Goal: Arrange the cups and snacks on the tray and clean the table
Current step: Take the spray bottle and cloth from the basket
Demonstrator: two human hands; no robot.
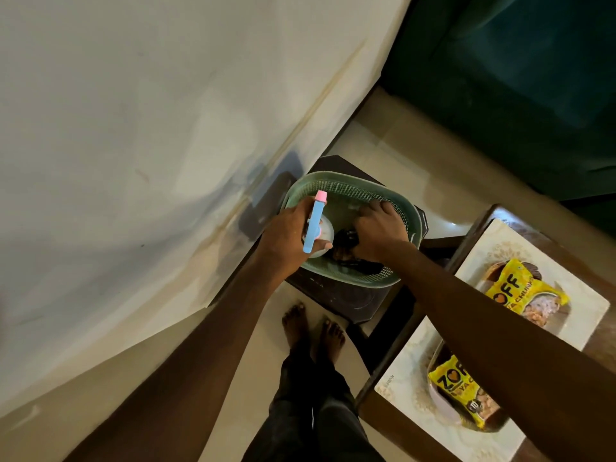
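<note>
My left hand (286, 238) grips a spray bottle (315, 225) with a blue trigger head and pink nozzle at the left rim of a green perforated basket (353, 191). My right hand (380, 228) reaches into the basket and closes on a dark item (346, 240) I cannot identify. On the right, two white trays (566, 261) lie on a brown table (376, 411). Each tray carries a yellow snack packet, one far (520, 288) and one near (456, 388), each resting on a cup or bowl.
The basket sits on a dark stool (336, 295) beside a white wall (133, 128). A dark green sofa (533, 78) fills the upper right. My bare feet (313, 325) stand on the pale tiled floor below the stool.
</note>
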